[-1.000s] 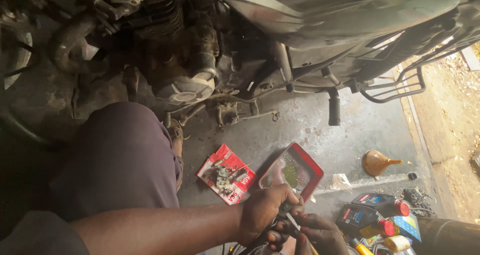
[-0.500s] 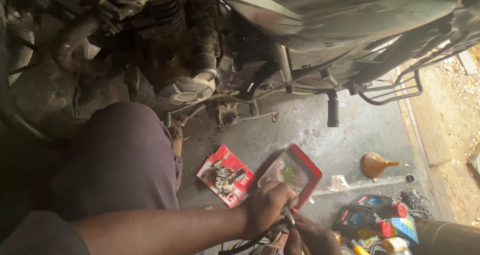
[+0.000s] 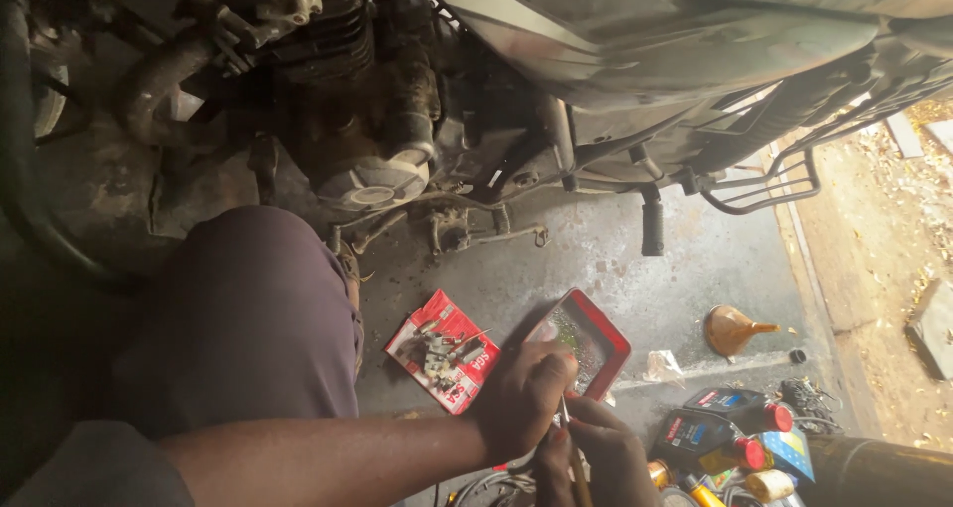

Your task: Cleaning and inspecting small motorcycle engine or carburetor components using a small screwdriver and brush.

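My left hand [image 3: 521, 398] reaches across from the left, fingers closed around the top of a thin rod-like tool [image 3: 574, 445] low in the head view. My right hand [image 3: 601, 459] comes up from the bottom edge and pinches the same tool just below. Both hands meet next to a red tray [image 3: 588, 340] on the concrete floor. A red packet [image 3: 444, 350] with small metal parts on it lies to the left of the tray. My knee in dark trousers [image 3: 248, 318] fills the left.
A motorcycle engine [image 3: 367, 120] and frame stand above, with a footpeg [image 3: 652, 226] hanging down. An orange funnel [image 3: 733, 328], dark oil bottles with red caps [image 3: 725, 430] and small cans lie at the lower right. Bare ground [image 3: 893, 239] runs along the right edge.
My left hand has shifted slightly up and right toward the red tray. My right hand has risen to meet it on the thin tool. The view has tilted a little.
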